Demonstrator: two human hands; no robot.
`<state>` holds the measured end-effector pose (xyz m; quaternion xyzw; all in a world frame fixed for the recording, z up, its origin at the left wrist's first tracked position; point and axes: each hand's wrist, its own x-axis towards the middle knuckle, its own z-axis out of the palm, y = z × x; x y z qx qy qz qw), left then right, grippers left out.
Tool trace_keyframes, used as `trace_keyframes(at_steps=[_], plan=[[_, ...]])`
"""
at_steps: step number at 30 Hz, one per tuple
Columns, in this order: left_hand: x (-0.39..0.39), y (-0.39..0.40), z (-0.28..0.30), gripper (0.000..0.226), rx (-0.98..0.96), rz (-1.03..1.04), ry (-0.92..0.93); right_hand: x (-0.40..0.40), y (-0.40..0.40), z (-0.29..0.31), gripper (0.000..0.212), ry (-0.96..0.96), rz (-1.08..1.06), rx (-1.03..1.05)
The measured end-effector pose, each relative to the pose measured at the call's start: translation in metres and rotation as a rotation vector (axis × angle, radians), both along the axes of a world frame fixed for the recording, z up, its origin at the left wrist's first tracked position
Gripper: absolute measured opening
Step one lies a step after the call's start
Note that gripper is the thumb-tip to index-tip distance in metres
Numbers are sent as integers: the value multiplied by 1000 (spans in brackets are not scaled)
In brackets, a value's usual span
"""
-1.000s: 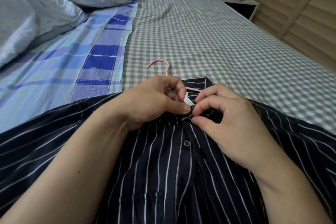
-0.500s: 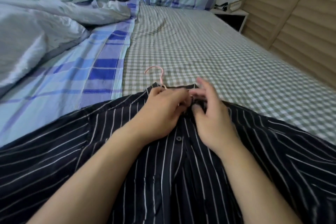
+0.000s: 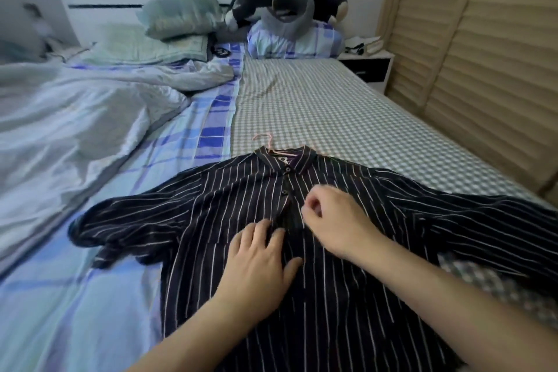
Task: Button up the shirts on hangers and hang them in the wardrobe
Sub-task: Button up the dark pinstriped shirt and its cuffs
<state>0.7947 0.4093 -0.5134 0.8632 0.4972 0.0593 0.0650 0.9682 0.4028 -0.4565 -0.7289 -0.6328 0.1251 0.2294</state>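
Note:
A dark navy shirt with thin white stripes lies spread front-up on the bed, sleeves out to both sides. A pink hanger sits inside it, its hook poking out above the collar. Two buttons near the collar look fastened; below them the placket gapes a little. My left hand rests flat on the shirt front just left of the placket, fingers straight. My right hand hovers over the right side of the placket with its fingers loosely curled and nothing visibly in them.
The shirt lies on a green-checked sheet. A blue plaid sheet and a rumpled grey duvet fill the left. Pillows and a dark plush toy sit at the headboard. A slatted wardrobe door runs along the right.
Both hands have left the collar button and moved down the shirt front. The head has lifted, so the whole bed and headboard show.

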Motion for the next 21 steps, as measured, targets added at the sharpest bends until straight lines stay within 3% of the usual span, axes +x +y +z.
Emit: trace_keyframes(at_steps=[2, 4, 9, 12, 15, 19, 21], plan=[[-2, -20, 0, 38, 141, 29, -47, -20, -39, -18, 28, -1, 45, -186], [-1, -42, 6, 20, 183, 22, -19, -30, -63, -32, 49, -19, 12, -226], [-3, -90, 0, 38, 38, 79, 159, -36, -104, -50, 71, -43, -50, -251], [4, -98, -1, 51, 32, 130, 201, -38, -106, -57, 59, -61, -80, -174], [1, -97, -3, 42, 26, 155, 122, -23, -103, -51, 44, 67, -139, -182], [-9, -96, 6, 28, -117, 146, -180, 18, -114, -36, 18, 554, -248, -154], [-12, -98, 18, 27, -221, 114, -338, 36, -116, -26, 18, 757, -282, -109]])
